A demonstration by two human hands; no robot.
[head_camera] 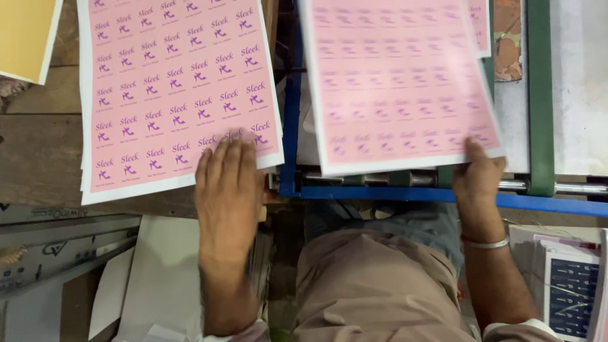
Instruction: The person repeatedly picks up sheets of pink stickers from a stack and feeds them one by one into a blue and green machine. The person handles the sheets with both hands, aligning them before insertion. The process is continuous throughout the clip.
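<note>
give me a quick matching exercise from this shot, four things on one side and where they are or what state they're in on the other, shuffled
Things:
1. left hand
2. right hand
3. yellow sheet
4. metal bangle

Places or states:
A. around the right wrist
B. fingers flat on the near corner of the pink sheet stack
C. top left corner of the view, on the wooden table
D. pinching the near edge of a blurred pink sheet above the blue-framed machine

Pairs: 1-B, 2-D, 3-C, 4-A
</note>
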